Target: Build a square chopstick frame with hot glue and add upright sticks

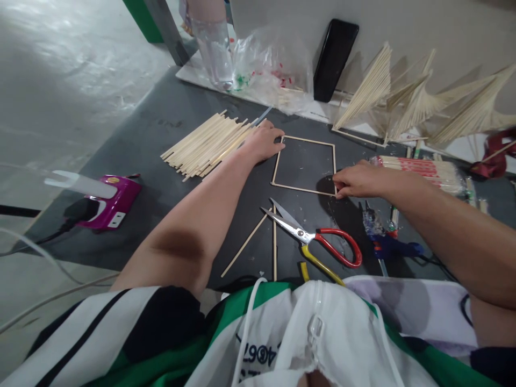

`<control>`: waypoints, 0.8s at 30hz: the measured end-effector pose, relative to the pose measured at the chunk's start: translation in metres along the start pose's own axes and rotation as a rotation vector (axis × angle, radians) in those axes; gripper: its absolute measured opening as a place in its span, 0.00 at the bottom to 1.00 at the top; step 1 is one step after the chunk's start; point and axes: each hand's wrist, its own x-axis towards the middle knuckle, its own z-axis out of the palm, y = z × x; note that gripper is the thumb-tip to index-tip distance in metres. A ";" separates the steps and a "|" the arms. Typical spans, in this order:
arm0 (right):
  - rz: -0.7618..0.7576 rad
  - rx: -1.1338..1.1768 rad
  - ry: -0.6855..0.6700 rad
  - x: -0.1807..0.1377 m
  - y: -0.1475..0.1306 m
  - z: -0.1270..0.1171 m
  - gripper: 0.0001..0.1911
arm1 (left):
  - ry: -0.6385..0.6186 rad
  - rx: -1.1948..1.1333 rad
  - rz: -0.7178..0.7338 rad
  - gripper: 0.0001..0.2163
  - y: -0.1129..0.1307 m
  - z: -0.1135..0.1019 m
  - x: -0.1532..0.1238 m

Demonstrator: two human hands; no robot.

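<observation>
A square frame of thin wooden sticks (pixel 305 189) lies flat on the dark grey table. My left hand (pixel 264 142) has its fingertips closed around the frame's far left corner. At the near right corner, my right hand (pixel 355 180) pinches the stick frame between thumb and fingers. Beside my left hand is a spread pile of wooden sticks (pixel 205 142), partly covered by my forearm. Scissors (pixel 300 234) with one red and one yellow handle lie partly spread in front of the frame. Two loose sticks (pixel 246 243) lie by the blades.
A blue glue gun (pixel 389 244) rests near my right forearm, beside a wrapped bundle of sticks (pixel 427 171). Fanned stick structures (pixel 419 102), a black phone (pixel 336 60), a plastic bag (pixel 270 70) and a clear bottle (pixel 213 54) line the back. A magenta power socket (pixel 115 201) sits at left.
</observation>
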 end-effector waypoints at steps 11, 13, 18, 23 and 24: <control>0.003 -0.029 0.019 0.007 0.006 0.007 0.07 | 0.001 0.016 -0.014 0.22 0.001 0.000 -0.001; 0.006 -0.036 0.014 0.006 0.005 0.005 0.07 | -0.001 0.013 -0.013 0.23 0.002 0.000 -0.001; 0.004 -0.030 0.005 0.003 0.002 0.002 0.07 | -0.001 0.022 -0.010 0.23 0.000 0.001 0.001; -0.034 0.012 0.047 0.007 0.008 0.008 0.05 | 0.000 0.013 -0.011 0.22 -0.001 0.001 0.002; -0.037 0.020 0.054 0.008 0.009 0.008 0.05 | 0.002 0.007 -0.008 0.22 -0.002 0.000 0.002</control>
